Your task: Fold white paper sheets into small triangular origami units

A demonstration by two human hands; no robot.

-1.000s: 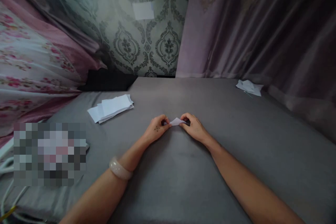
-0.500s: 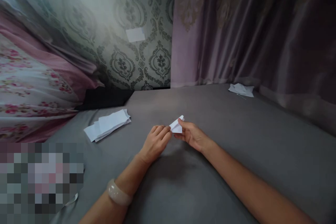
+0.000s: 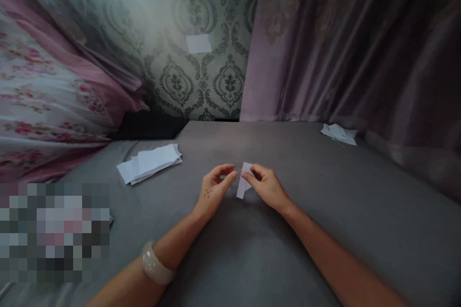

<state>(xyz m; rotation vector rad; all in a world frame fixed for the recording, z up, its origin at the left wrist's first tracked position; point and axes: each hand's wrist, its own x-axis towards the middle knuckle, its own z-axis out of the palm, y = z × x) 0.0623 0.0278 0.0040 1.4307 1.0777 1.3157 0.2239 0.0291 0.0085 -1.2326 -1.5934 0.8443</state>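
A small folded piece of white paper is pinched between the thumb and fingers of my right hand. Its long, narrow edge slants down to the left above the grey sheet. Just left of it is my left hand, with thumb and fingers curved and apart, holding nothing. A small gap separates those fingertips from the paper. Part of the paper is hidden behind my right thumb and fingers. On my left wrist sits a pale bangle.
A stack of white paper sheets lies on the grey sheet to the left. More crumpled paper is at the far right. Black cloth rests by the wall, below floral fabric. Purple curtains hang at the right.
My left hand has let go of the folded paper and moved slightly left. My right hand has turned the paper, so it stands more upright. The camera view has shifted a little.
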